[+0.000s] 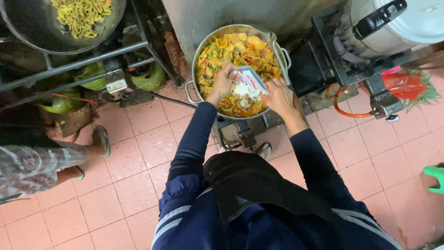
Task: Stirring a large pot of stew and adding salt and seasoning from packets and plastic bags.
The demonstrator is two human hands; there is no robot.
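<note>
**Both hands at a sachet over the pot**

The person stands on the pink tiled floor (138,153), looking down on a large round steel pot with two side handles (200,51), which sits on a low burner stand (240,132). The pot is full of a yellow-orange stew with chunks of vegetable, bits of carrot and green flecks.

Over the near half of the pot, the two hands meet on a small white plastic sachet with red and blue print (249,82). The left hand (223,82) has its grip pressed together on the sachet's left edge, thumb and fingertips pinching the plastic. The right hand (279,95) closes its grip around the right, lower end of the sachet, the fingers curled over it. The sachet is tilted, and a white lump lies at its lower end, just above the stew. Both arms wear dark blue sleeves.

To the upper left, a dark wok holding yellow noodles (69,21) rests on a black metal frame, with green gas cylinders (150,76) under it. At the upper right stands a big grey cooker with a black lid handle (393,21). At the left edge, another person's sandalled foot (101,141) rests on the tiles.
</note>
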